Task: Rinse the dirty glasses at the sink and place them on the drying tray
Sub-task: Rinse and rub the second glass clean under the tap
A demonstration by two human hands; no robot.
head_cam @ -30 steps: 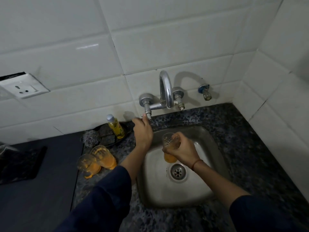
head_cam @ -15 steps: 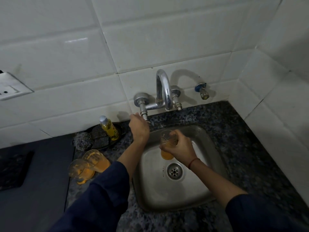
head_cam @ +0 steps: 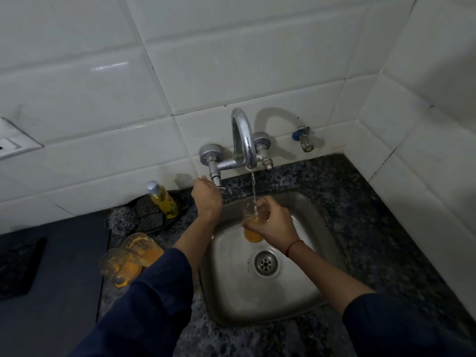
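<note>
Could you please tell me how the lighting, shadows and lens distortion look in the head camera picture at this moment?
Head view: dim overall, the counter and sleeves nearly black; soft glare streaks on the wall tiles; the tap throws an arched shadow rightward onto the tiles; wide-angle bending curves the grout lines; the left hand, right hand and held glass are lit and fairly sharp.

Left hand (head_cam: 207,198) reaches forward, knuckles up, fingers closed around the tap handle (head_cam: 219,185). Right hand (head_cam: 274,221) wraps the glass (head_cam: 253,234), held upright over the sink. Both forearms bare, dark sleeves pushed up; red thread on right wrist.
</note>
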